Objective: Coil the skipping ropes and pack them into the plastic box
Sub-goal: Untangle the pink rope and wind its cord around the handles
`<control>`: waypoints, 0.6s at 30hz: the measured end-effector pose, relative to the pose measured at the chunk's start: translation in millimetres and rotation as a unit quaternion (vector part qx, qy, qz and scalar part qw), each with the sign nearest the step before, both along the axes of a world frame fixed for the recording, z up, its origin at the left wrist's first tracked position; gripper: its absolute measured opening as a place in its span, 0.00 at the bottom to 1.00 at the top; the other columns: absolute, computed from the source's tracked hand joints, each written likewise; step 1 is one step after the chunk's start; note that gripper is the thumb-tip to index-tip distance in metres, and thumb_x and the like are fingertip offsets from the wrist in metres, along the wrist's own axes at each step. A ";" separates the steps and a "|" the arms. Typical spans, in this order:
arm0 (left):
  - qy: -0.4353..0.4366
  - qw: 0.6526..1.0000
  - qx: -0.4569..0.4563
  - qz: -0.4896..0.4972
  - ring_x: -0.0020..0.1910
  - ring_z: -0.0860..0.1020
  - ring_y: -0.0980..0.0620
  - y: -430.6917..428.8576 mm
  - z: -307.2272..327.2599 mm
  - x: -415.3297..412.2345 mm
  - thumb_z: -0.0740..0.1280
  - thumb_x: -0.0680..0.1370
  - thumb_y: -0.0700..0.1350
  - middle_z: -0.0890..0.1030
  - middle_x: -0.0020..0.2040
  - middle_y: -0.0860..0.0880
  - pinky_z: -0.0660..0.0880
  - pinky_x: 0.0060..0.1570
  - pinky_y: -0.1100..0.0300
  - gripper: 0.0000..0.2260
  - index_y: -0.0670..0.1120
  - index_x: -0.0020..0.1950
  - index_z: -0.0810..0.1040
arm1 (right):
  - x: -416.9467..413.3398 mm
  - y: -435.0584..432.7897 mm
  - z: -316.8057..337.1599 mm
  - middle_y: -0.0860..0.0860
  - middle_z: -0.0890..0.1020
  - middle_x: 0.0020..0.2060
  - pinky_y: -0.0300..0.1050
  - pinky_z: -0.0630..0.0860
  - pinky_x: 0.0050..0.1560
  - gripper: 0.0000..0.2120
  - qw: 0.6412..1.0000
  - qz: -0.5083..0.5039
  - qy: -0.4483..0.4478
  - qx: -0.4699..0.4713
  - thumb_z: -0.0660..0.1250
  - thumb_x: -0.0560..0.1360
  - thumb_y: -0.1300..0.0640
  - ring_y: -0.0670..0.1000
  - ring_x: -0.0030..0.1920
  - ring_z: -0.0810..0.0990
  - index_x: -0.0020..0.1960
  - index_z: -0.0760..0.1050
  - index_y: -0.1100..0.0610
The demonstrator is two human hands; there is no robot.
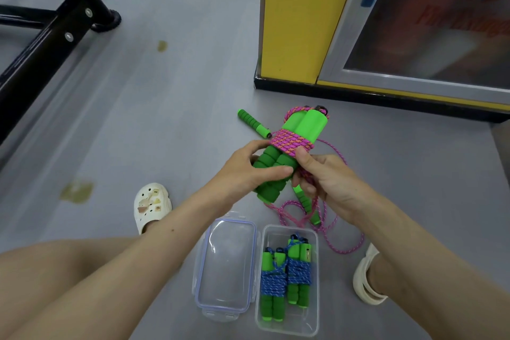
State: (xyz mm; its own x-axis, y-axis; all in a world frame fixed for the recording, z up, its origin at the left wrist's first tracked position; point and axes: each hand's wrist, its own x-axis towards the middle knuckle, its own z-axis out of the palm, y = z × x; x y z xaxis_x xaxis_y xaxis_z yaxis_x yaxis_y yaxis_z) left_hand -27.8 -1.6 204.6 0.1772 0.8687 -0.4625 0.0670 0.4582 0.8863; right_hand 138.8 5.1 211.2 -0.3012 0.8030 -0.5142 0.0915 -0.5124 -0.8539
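Pink rope bundle (292,142) in left hand (248,168), right hand (328,179) (box (298,321) nearby).

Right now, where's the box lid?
Head view, bottom centre: the lid lies on the floor, just left of the open plastic box holding two blue-rope bundles.
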 end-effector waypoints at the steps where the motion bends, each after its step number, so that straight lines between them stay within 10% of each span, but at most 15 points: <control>1: 0.008 1.000 0.010 0.017 0.37 0.82 0.60 0.5 -0.1 0.5 0.75 0.70 0.40 0.81 0.46 0.50 0.76 0.36 0.68 0.24 0.51 0.64 0.73 | 0.7 -0.4 -1.3 0.48 0.75 0.22 0.36 0.63 0.27 0.21 1.000 -0.001 -0.006 0.006 0.58 0.78 0.46 0.44 0.22 0.64 0.37 0.74 0.62; 11: 0.228 0.962 0.145 0.045 0.44 0.81 0.54 3.5 -7.1 -4.0 0.77 0.68 0.48 0.81 0.46 0.53 0.80 0.45 0.57 0.29 0.52 0.66 0.72 | 4.7 0.6 -9.1 0.50 0.74 0.25 0.34 0.63 0.25 0.10 0.996 0.033 -0.085 0.017 0.66 0.77 0.56 0.44 0.23 0.65 0.51 0.81 0.61; 18: 0.399 0.887 0.233 -0.014 0.52 0.78 0.50 -3.2 -15.8 -0.2 0.74 0.69 0.57 0.80 0.55 0.53 0.77 0.49 0.50 0.33 0.56 0.71 0.66 | 2.7 -2.0 -10.0 0.48 0.72 0.23 0.31 0.64 0.26 0.05 0.988 0.022 -0.148 0.040 0.70 0.74 0.58 0.42 0.24 0.67 0.42 0.83 0.59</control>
State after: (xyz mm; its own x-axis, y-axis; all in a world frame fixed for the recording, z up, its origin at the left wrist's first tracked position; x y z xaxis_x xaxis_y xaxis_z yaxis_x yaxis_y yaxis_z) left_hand -28.0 -4.7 188.8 -0.0212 0.9989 -0.0413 0.7639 0.0428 0.6439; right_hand 141.5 3.1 201.2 -0.1822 0.8346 -0.5198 0.3636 -0.4340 -0.8243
